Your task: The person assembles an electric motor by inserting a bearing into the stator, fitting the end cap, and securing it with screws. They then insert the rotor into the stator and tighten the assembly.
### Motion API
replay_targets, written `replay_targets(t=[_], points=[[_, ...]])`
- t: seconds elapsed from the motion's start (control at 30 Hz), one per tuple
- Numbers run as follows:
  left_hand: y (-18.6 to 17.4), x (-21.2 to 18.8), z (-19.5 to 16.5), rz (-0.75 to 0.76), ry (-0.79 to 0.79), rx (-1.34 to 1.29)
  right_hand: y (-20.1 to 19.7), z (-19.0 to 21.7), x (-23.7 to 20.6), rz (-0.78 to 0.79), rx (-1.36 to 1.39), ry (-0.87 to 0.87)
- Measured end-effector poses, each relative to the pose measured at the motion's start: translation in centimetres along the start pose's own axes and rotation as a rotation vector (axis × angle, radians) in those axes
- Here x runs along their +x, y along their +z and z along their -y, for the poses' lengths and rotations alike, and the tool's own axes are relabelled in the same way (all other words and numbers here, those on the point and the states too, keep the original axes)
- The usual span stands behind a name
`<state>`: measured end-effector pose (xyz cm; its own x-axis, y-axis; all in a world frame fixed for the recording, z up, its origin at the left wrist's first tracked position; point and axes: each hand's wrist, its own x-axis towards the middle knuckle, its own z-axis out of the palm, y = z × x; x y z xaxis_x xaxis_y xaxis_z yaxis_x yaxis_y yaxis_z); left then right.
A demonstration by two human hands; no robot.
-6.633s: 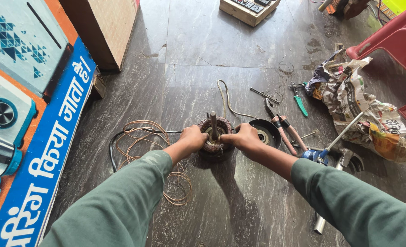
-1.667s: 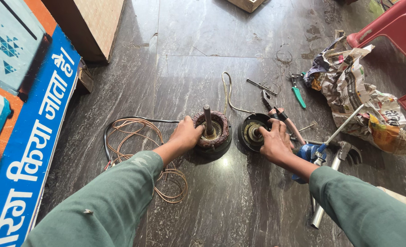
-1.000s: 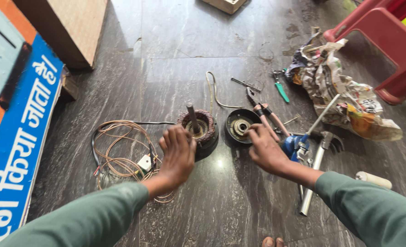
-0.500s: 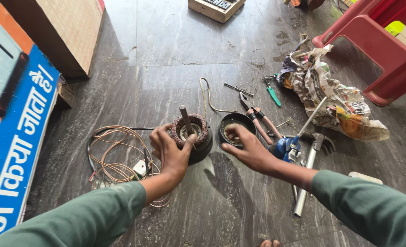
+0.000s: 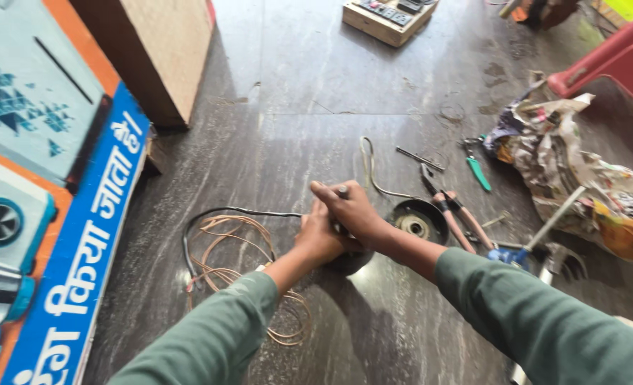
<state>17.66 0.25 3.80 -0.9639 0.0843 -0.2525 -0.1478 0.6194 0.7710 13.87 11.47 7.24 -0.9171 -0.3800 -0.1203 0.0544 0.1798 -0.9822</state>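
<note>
A round dark fan motor [image 5: 353, 262] stands on the grey stone floor, mostly hidden by my hands. My right hand [image 5: 350, 211] is closed over its top, and the tip of the metal shaft [image 5: 342, 191] pokes out between the fingers. Against the motor's left side, my left hand [image 5: 318, 238] grips the body. A black round cover [image 5: 417, 222] with a bearing in its middle lies just right of the motor. Loose copper winding wire [image 5: 234, 265] and a black cable [image 5: 220, 212] lie to the left.
Red-handled pliers [image 5: 457, 215], a green-handled tool [image 5: 479, 172] and a thin metal tool [image 5: 417, 157] lie right of the cover. Crumpled newspaper [image 5: 580, 182], a hammer [image 5: 553, 227], a red plastic chair [image 5: 612, 57], a switchboard box [image 5: 387, 14], a wooden box [image 5: 163, 53] and a printed banner [image 5: 53, 214] surround the spot.
My right hand left the black cover and closed over the top of the motor shaft. The left hand stayed on the motor's side. The view swung back to the left.
</note>
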Motion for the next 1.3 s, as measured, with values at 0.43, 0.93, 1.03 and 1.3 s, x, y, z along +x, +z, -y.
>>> replay_targets(t=[0.43, 0.93, 1.03, 1.3], points=[[-1.9, -0.5, -1.5, 0.081, -0.049, 0.094, 1.6, 0.0, -0.4, -0.309, -0.185, -0.054], [-1.5, -0.1, -1.1, 0.102, -0.078, 0.076, 0.3, -0.8, 0.1, -0.069, 0.040, -0.029], [-1.7, -0.1, -1.2, 0.143, -0.072, 0.073, -0.4, -0.9, 0.7, 0.030, -0.074, -0.014], [-2.0, -0.3, -1.2, 0.138, -0.064, 0.040, -0.6, -0.4, 0.8, 0.049, -0.070, -0.017]])
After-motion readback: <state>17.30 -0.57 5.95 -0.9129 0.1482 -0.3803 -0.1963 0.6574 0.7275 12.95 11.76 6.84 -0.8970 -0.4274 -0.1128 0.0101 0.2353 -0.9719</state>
